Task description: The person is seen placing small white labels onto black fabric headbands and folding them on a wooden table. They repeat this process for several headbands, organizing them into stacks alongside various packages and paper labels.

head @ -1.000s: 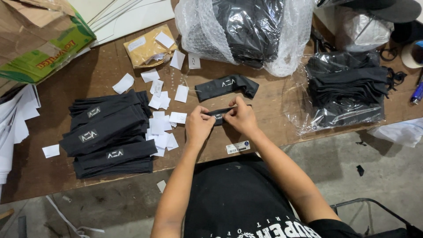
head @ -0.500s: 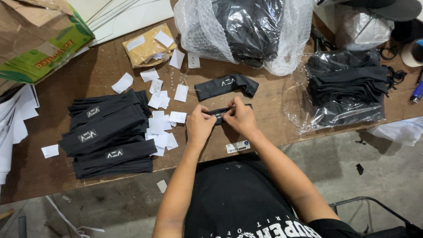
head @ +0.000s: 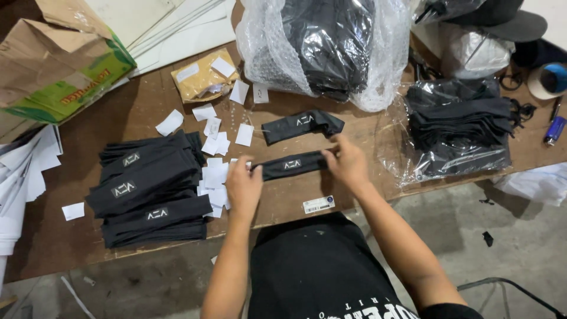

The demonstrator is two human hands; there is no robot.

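While both hands pinch it, the folded black band point(head: 293, 165) lies on the table point(head: 147, 106) with its long axis running left to right. Left hand point(head: 244, 188) grips its left end, right hand point(head: 347, 162) its right end, equally near.

A worn brown wooden counter point(head: 147, 106) fills most of the view, its front edge chipped. Below it lies a grey concrete floor point(head: 520, 248), stained and littered with dark scraps. Light is even, soft.
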